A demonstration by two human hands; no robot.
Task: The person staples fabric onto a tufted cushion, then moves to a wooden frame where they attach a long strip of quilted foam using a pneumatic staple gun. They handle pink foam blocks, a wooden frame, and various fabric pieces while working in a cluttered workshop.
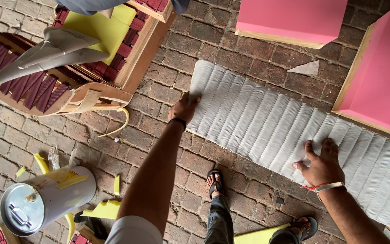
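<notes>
I see both hands down on a long grey quilted pad (276,126) spread over the brick floor (159,131). Left hand (183,108) sits at the pad's near-left end, fingers flat and loosely spread on the edge, pressing, nothing gripped. Right hand (322,165) lies palm down on the pad's lower edge, further along the strip, fingers splayed wide, also pinching nothing. Dark band on left wrist, red thread plus pale band on right wrist. Pad runs diagonally from the left hand past the right hand and off frame. Just beyond the right hand, a pink foam block (380,77) in a wood frame touches or overlaps the pad's far edge; can't tell which. A second pink block (294,18) sits well beyond, apart from the pad. Left of the left hand, a wood chair frame (59,86) with maroon webbing, yellow foam (100,27) on it. Nearer me, below the left arm, a white can (46,199) with metal lid lies tilted, yellow foam scraps (104,210) beside it. My sandalled feet (215,180) between the two arms.
</notes>
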